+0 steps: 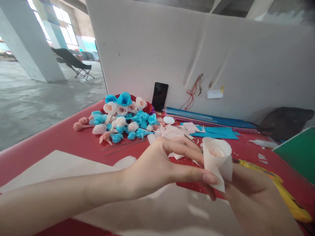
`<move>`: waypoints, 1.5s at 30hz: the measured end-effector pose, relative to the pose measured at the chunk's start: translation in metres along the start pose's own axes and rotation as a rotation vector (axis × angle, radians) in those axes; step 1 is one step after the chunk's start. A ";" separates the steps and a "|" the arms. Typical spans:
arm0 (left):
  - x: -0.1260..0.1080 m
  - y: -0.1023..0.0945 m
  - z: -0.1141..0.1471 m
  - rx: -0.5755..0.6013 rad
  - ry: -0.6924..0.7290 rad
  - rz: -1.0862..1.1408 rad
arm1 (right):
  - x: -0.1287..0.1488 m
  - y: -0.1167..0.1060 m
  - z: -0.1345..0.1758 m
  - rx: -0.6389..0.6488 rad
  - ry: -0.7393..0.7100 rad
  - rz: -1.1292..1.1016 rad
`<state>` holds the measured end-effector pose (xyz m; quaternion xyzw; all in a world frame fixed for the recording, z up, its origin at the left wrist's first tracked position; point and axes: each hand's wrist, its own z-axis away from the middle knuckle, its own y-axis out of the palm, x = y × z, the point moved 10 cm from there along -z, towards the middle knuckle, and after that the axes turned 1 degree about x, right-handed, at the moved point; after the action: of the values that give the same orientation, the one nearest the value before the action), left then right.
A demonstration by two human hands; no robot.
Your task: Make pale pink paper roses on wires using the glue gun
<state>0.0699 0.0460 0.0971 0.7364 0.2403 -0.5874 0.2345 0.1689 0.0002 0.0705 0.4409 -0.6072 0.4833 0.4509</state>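
A cream paper flower (216, 160) with wrapped petals is held between my two hands above the red table. My left hand (169, 160) reaches in from the left. Its thumb presses on the front petal near the lower edge, with the fingers behind. From the right, my right hand (253, 193) closes round the flower's lower right side; its fingertips are partly hidden behind the paper. Below both hands lies a large sheet of cream paper (152, 213). Another pale sheet (56, 170) rests to the left, partly covered by my forearm.
Finished blue, cream and pink paper flowers (125, 121) are piled at the back left, with thin wires in front. A phone (159, 96) leans on the white partition. Paper scraps, blue strips (216, 132) and a yellow tool (292, 200) lie right. A green board (299, 157) borders the right.
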 end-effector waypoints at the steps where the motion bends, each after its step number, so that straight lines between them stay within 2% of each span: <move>1: 0.000 0.001 0.000 0.006 0.003 0.007 | 0.000 0.002 -0.001 0.036 -0.014 -0.003; 4: -0.001 0.003 0.001 0.022 0.016 0.043 | 0.004 0.009 -0.002 0.109 -0.054 -0.037; 9: -0.002 0.003 0.003 0.041 0.032 0.028 | -0.004 0.010 -0.001 0.003 0.087 -0.206; 17: -0.007 0.001 -0.002 0.053 0.052 -0.108 | 0.005 0.005 -0.001 -0.043 0.023 -0.093; 24: -0.007 -0.003 0.000 0.030 0.059 -0.210 | 0.003 0.004 -0.001 -0.033 0.059 -0.042; 29: -0.012 -0.007 0.001 0.006 0.105 -0.317 | 0.005 0.005 -0.003 0.037 0.085 0.082; 33: -0.022 -0.004 0.002 0.022 0.186 -0.360 | 0.016 -0.001 -0.005 0.054 0.011 0.263; 39: -0.037 0.000 0.006 0.013 0.304 -0.532 | 0.037 0.007 -0.005 0.205 -0.256 0.464; 45: -0.031 0.005 0.006 0.070 0.307 -0.545 | 0.035 0.005 -0.006 0.220 -0.217 0.441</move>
<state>0.0625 0.0361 0.1270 0.7326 0.4411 -0.5184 0.0039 0.1580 0.0034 0.1048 0.3936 -0.6771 0.5830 0.2162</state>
